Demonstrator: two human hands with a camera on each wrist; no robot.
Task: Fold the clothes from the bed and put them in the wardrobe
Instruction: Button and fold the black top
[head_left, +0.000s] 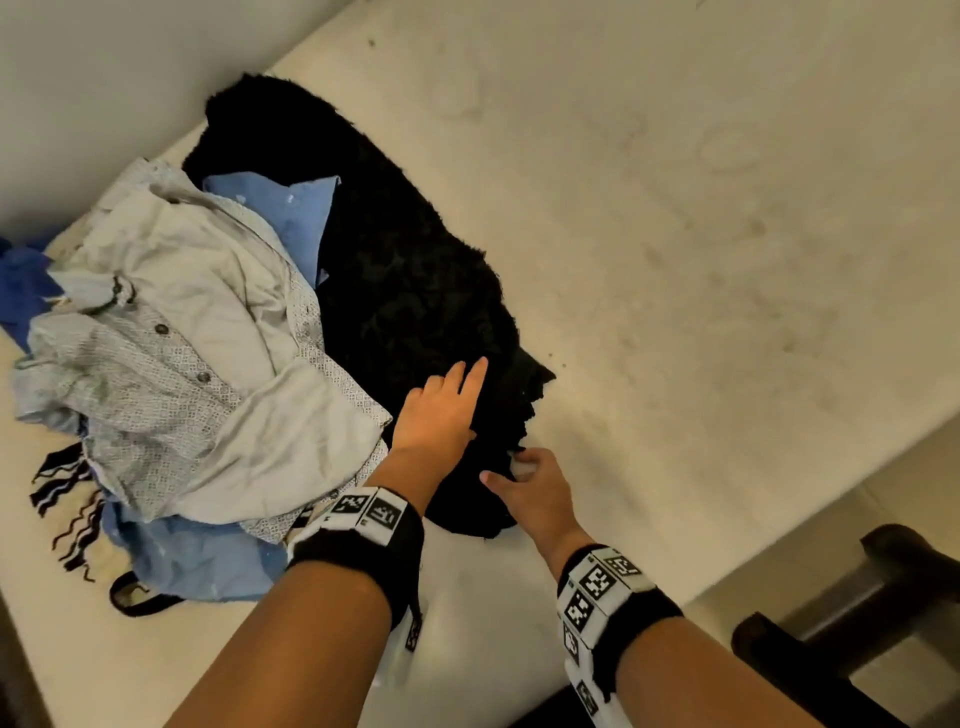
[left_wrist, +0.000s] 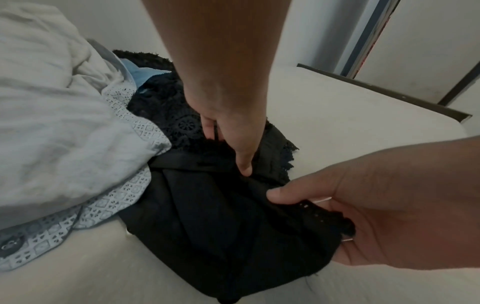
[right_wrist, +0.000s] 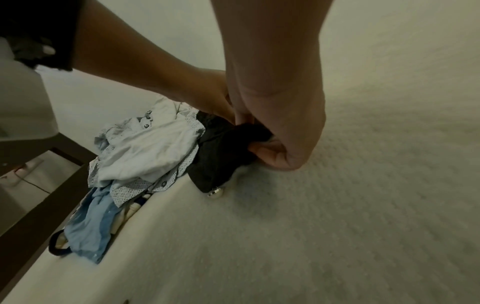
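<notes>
A black lacy garment (head_left: 405, 270) lies spread on the bed beside a heap of clothes. My left hand (head_left: 449, 402) rests flat on its near part with the fingers stretched out; in the left wrist view its fingertips (left_wrist: 244, 168) press into the black cloth (left_wrist: 207, 216). My right hand (head_left: 506, 467) pinches the garment's near scalloped edge between thumb and fingers, as the left wrist view (left_wrist: 311, 205) and the right wrist view (right_wrist: 265, 142) both show. A white patterned button shirt (head_left: 208, 338) tops the heap to the left, partly over the black garment.
A blue shirt (head_left: 296, 218) and a light blue garment (head_left: 197, 561) lie in the heap, with a fringed scarf (head_left: 67, 499) and a black strap (head_left: 135, 597) at its edge. The bare mattress (head_left: 727, 260) stretches right. Dark wooden furniture (head_left: 857, 623) stands past the bed's near right edge.
</notes>
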